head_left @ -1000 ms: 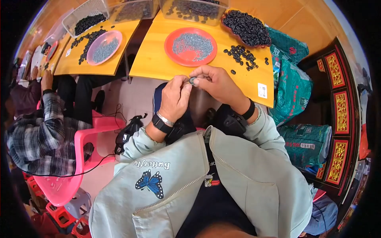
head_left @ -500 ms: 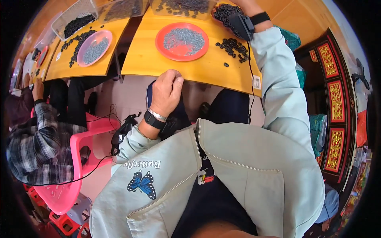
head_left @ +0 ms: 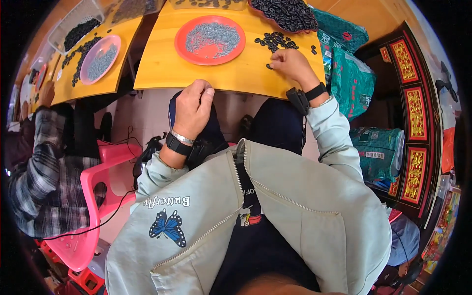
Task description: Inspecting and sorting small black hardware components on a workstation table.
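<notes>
My right hand (head_left: 294, 66) is over the near right part of the yellow table (head_left: 157, 69). Its bent thumb and fingers close at the edge of one small black oval piece (head_left: 269, 66) on the tabletop. Just beyond lies a loose heap of similar black pieces (head_left: 275, 41). At the table's front edge, my left hand (head_left: 193, 109) is curled with the thumb pressed on the fingers; whatever is inside is hidden. A red round plate (head_left: 181, 43) of small grey screw-like pins (head_left: 211, 37) sits ahead of it.
A dark red bowl (head_left: 301, 31) piled with black pieces stands at the far right. Green bags (head_left: 351, 81) are beside the table. To my left, a person in a plaid shirt (head_left: 37, 182) sits by a pink chair (head_left: 88, 196), with a pink plate (head_left: 114, 42) on the neighbouring table.
My right hand has come back from the bowl at the far right to the lone black piece near the heap. The left hand stays curled at the edge. The whole view has shifted slightly.
</notes>
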### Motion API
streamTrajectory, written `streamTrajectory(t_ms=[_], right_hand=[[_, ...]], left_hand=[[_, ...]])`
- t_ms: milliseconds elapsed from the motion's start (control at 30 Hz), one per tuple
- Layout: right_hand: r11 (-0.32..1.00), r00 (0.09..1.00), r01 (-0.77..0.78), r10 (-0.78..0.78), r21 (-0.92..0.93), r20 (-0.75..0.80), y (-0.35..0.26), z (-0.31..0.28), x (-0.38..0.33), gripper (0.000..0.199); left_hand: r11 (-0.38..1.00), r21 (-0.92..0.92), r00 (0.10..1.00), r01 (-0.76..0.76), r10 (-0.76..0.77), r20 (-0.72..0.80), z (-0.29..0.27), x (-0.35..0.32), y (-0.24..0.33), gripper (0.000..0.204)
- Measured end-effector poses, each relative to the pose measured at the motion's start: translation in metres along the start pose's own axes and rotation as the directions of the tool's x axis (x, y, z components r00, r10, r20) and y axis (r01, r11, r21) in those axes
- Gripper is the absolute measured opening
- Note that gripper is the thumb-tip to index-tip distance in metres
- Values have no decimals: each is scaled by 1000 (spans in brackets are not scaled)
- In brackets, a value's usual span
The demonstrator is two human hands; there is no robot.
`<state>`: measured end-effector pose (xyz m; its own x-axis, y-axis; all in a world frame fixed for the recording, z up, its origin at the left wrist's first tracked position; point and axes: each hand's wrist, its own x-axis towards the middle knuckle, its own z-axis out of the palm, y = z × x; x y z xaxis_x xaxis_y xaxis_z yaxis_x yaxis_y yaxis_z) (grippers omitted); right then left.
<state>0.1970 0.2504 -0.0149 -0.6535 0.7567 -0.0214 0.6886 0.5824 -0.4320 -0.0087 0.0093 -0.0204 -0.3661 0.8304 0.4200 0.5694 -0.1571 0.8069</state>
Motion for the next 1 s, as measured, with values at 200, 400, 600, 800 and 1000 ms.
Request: streamTrajectory(t_ms=[200,400,600,800,1000], right_hand=[[989,997,12,-23,-148,-76,-10,7,-6,19],[968,999,-6,-6,-251,-46,-9,-1,5,14],[975,965,176,-198,-138,-169,-39,2,33,18],[914,916,391,-399,-109,-55,-84,31,64,20],[900,907,412,-419,-144,-27,-107,61,78,16]], left_hand=[[999,-7,999,43,-43,22,2,0,-1,10],[999,-4,998,49,-49,28,0,0,1,11],[998,1,998,57,-57,21,-1,-1,-1,11],[999,1,999,47,-47,23,-1,0,1,11],[999,18,999,46,-46,22,-1,1,-1,11]])
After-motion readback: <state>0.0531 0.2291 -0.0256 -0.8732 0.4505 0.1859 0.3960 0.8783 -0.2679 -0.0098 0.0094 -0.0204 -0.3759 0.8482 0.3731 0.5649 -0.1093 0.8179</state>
